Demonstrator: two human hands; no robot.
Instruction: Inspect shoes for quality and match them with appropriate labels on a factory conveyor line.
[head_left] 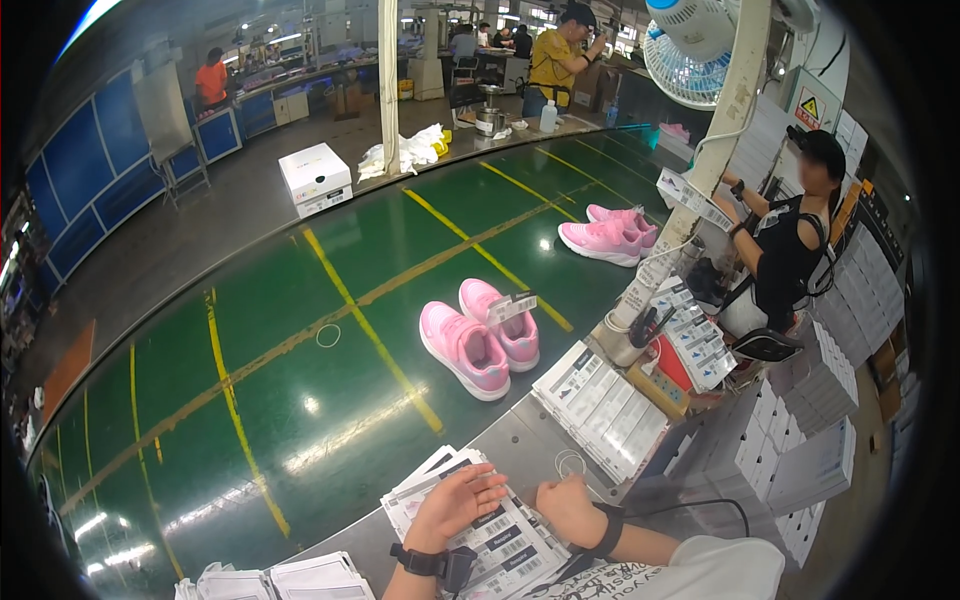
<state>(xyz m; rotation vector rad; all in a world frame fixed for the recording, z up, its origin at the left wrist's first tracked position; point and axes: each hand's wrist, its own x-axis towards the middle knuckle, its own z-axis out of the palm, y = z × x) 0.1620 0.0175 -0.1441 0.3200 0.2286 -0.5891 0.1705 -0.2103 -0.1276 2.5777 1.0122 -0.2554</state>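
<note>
Left hand [458,505], fingers loosely open, lies over label sheets [512,560] at six o'clock; right hand [575,514] curls, any pinch unclear. Best to steady the stack, handling sheets singly.

A glossy green belt [250,350] with yellow stripes carries pink, white-soled sneakers [465,345]; beyond and right of them, another pink pair [603,240]; left, a thin pale ring [318,337]. Nearer than the first sneakers, a grey metal counter [525,455] bears white printed paper sheets [512,548].
</note>
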